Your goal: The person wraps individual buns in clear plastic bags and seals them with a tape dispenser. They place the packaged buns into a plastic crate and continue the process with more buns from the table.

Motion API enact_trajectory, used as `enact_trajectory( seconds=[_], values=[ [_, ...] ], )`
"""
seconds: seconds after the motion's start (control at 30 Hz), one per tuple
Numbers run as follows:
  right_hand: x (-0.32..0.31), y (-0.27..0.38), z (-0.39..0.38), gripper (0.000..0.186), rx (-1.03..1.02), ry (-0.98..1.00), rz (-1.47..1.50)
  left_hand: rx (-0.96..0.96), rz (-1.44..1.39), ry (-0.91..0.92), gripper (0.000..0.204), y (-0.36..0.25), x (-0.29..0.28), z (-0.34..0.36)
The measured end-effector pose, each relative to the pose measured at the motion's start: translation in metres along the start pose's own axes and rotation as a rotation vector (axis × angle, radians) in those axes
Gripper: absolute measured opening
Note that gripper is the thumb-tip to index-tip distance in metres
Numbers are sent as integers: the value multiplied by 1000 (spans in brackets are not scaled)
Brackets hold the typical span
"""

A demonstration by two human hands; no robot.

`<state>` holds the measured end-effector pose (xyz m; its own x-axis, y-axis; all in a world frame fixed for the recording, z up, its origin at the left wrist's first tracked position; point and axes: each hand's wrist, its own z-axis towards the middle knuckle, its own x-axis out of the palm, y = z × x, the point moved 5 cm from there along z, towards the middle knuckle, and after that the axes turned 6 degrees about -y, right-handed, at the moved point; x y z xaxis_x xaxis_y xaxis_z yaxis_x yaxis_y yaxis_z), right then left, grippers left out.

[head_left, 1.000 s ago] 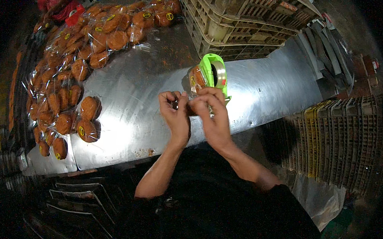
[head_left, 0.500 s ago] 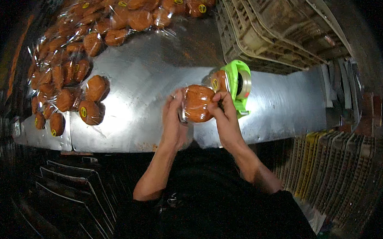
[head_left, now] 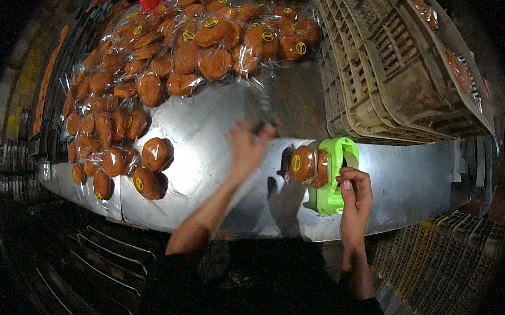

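My left hand (head_left: 248, 146) is smeared by motion above the metal table. Its fingers are too blurred to read. My right hand (head_left: 356, 193) has its thumb and fingertips closed together at the near right side of a bright green tape dispenser (head_left: 331, 202). Whether the fingers pinch the dispenser or something small is hidden. Two brown buns in clear plastic, the front bun (head_left: 303, 164) with a yellow sticker, lie against the dispenser's left side. Many more bagged buns (head_left: 214, 64) are heaped across the far left of the table.
Worn beige plastic crates (head_left: 392, 67) stand on their sides at the far right, with bagged buns visible beyond them. A row of stacked crates (head_left: 437, 256), one yellow, is below right. Dark racks with metal rails (head_left: 107, 248) stand below left of the metal table (head_left: 403, 190).
The bagged bun held between my hands has left them. My left hand has moved away from my right, which is now beside the dispenser. The whole view has shifted, showing more of the heap.
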<state>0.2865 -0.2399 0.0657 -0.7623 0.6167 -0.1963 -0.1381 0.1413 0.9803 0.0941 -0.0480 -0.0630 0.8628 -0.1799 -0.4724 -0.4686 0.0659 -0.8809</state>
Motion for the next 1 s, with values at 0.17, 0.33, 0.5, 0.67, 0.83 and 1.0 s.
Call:
enact_trajectory(
  seconds=[0.17,0.33,0.5,0.67,0.83,1.0],
  values=[
    [27,11,3,13,-38,42,-29,132,855,-751,67,23,-98,158],
    [68,17,15,14,-214,205,-233,88,559,-664,51,29,-77,152],
    [143,-15,36,31,-134,383,-205,10,141,-686,43,28,-69,64],
    [211,-74,20,63,-84,373,-142,43,-144,-508,54,24,-51,-60],
    [191,-83,17,65,65,166,-60,47,-528,-342,47,33,-60,-113],
    [133,-33,-4,68,-279,170,-150,-102,-640,-424,28,15,-79,-100]
  ],
)
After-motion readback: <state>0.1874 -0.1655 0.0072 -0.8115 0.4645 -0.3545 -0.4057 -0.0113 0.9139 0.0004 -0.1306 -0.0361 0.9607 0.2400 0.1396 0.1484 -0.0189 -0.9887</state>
